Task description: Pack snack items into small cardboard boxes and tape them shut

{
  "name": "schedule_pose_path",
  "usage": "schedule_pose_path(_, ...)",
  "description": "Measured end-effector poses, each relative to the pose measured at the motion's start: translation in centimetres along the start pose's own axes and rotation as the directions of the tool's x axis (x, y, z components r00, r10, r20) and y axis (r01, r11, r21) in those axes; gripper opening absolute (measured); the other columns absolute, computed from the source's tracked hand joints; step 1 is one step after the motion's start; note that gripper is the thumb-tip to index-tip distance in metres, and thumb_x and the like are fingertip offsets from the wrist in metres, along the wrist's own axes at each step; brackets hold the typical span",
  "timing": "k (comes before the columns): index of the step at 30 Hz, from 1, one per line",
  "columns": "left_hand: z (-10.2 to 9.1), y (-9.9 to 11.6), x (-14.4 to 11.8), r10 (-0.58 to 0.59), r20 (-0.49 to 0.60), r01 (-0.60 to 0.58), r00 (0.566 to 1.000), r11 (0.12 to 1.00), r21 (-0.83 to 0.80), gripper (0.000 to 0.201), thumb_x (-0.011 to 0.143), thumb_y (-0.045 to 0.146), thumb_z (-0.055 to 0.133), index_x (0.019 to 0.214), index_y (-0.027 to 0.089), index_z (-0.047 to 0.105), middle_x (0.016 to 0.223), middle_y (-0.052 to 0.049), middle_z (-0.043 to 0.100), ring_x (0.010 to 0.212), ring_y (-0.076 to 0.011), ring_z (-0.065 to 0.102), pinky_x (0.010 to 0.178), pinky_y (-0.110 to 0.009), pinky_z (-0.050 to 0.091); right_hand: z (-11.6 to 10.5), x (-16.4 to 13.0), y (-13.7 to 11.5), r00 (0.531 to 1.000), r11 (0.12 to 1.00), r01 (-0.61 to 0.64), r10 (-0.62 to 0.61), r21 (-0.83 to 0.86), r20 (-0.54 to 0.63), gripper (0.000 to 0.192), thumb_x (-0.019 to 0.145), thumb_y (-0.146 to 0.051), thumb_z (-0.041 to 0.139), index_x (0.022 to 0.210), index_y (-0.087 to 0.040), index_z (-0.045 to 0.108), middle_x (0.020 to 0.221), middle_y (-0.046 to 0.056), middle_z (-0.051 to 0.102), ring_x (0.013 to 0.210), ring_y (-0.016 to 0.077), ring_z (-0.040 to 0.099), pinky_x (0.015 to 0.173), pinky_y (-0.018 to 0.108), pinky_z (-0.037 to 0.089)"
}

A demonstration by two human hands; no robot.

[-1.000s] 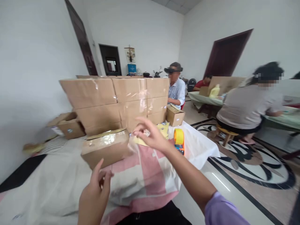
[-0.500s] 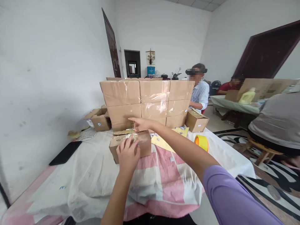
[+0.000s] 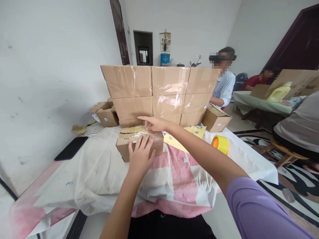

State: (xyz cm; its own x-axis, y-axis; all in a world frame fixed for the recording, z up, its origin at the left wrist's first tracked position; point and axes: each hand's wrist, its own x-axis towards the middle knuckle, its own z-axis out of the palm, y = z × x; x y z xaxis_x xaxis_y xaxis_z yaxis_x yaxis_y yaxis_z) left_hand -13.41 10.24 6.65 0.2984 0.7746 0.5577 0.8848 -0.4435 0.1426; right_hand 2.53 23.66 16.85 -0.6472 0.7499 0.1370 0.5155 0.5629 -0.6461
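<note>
Left hand (image 3: 141, 151): open, palm down, fingers spread on the top of the taped carton (image 3: 124, 150), which sits directly beneath and ahead of it. Right hand (image 3: 156, 123): index finger extended, others curled, at the carton's far right edge; contact and grip cannot be determined. Directly behind the carton stands a box stack (image 3: 169, 83), leaving little room rearward. Cloth (image 3: 99, 179) extends left of the carton to a black slab (image 3: 71, 148), and forward of the carton to the table's near edge. Count: one taped carton; nine stacked box faces, three by three; one yellow sheet (image 3: 197, 131) and one tape roll (image 3: 221, 144), both right of the carton; one small box (image 3: 216, 119), right rear of it.
</note>
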Motion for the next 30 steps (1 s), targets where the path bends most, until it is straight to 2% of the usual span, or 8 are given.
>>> schedule_pose_path(6,0.2,0.6,-1.3,-0.007,-0.027,0.006,1.0,1.0,-0.017,0.051,0.1,0.033,0.051,0.151,0.026,0.052,0.157,-0.008,0.054,0.147,-0.0315,0.044,0.127,-0.066,0.009,0.8,0.8,2.1,0.931,0.956,-0.254,0.282,0.146,-0.23,0.112,0.059,-0.025,0.098,0.158,-0.024,0.046,0.162,0.016,0.036,0.147,0.0394,0.04,0.121,0.049,0.036)
schedule_pose_path(8,0.7,0.4,-1.1,-0.002,-0.058,0.001,0.998,1.0,-0.019,0.053,0.099,0.032,0.052,0.152,0.026,0.051,0.157,-0.009,0.054,0.147,-0.0318,0.044,0.127,-0.065,0.007,1.4,1.1,3.0,0.874,0.908,-0.347,0.404,0.233,-0.271,0.086,0.068,-0.033,0.095,0.144,-0.017,0.059,0.154,0.017,0.048,0.14,0.0383,0.049,0.116,0.049,0.042)
schedule_pose_path(12,1.7,-0.5,0.1,0.003,-0.123,-0.005,0.992,1.0,-0.014,0.046,0.098,0.028,0.052,0.144,0.028,0.058,0.151,-0.008,0.06,0.141,-0.0313,0.051,0.126,-0.062,0.009,2.9,1.4,4.6,0.818,0.806,-0.404,0.53,0.432,-0.224,0.031,0.098,-0.044,0.071,0.106,-0.014,0.07,0.105,0.006,0.073,0.095,0.0202,0.071,0.089,0.04,0.059)
schedule_pose_path(16,2.8,-1.6,0.9,0.026,-0.265,-0.017,0.964,0.999,0.037,0.039,0.097,0.028,0.054,0.135,0.027,0.063,0.144,-0.008,0.065,0.132,-0.0305,0.058,0.123,-0.056,0.019,5.4,-0.4,6.4,0.829,0.746,-0.244,0.492,0.62,-0.266,0.039,0.104,-0.051,0.056,0.105,-0.015,0.068,0.096,0.005,0.073,0.085,0.0175,0.071,0.082,0.035,0.059)
schedule_pose_path(20,4.0,-2.5,0.5,0.105,-0.424,-0.088,0.9,0.994,0.06,0.039,0.092,0.031,0.06,0.13,0.025,0.065,0.138,-0.009,0.069,0.126,-0.0303,0.061,0.124,-0.051,0.022,9.4,-5.4,7.9,0.819,0.717,0.0,0.399,0.697,-0.411,0.057,0.104,-0.066,0.036,0.129,-0.022,0.063,0.13,0.007,0.071,0.125,0.023,0.064,0.108,0.038,0.05)
schedule_pose_path(22,4.7,-2.9,0.3,0.117,-0.458,-0.114,0.881,0.993,0.035,0.039,0.088,0.031,0.06,0.126,0.023,0.066,0.134,-0.011,0.07,0.124,-0.0314,0.061,0.125,-0.052,0.02,11.1,-8.2,8.2,0.825,0.708,0.067,0.357,0.703,-0.438,0.066,0.097,-0.073,0.046,0.143,-0.026,0.056,0.151,0.005,0.059,0.143,0.0235,0.051,0.119,0.039,0.041)
schedule_pose_path(26,5.9,-3.8,-0.2,0.142,-0.533,-0.177,0.834,0.984,-0.014,0.041,0.086,0.032,0.059,0.125,0.021,0.065,0.13,-0.015,0.069,0.123,-0.0333,0.059,0.127,-0.057,0.016,12.8,-11.7,7.9,0.889,0.716,0.052,0.285,0.696,-0.359,0.1,0.08,-0.07,0.076,0.162,-0.03,0.035,0.17,0.007,0.032,0.155,0.0283,0.034,0.123,0.045,0.037)
schedule_pose_path(30,6.4,-4.6,-0.8,0.159,-0.558,-0.219,0.814,0.975,-0.041,0.047,0.085,0.032,0.059,0.131,0.023,0.064,0.133,-0.015,0.066,0.127,-0.0331,0.056,0.127,-0.057,0.016,10.6,-12.4,7.6,0.867,0.898,-0.022,0.237,0.44,-0.439,0.083,0.088,-0.056,0.074,0.158,-0.027,0.043,0.165,0.01,0.038,0.153,0.0287,0.036,0.124,0.047,0.037)
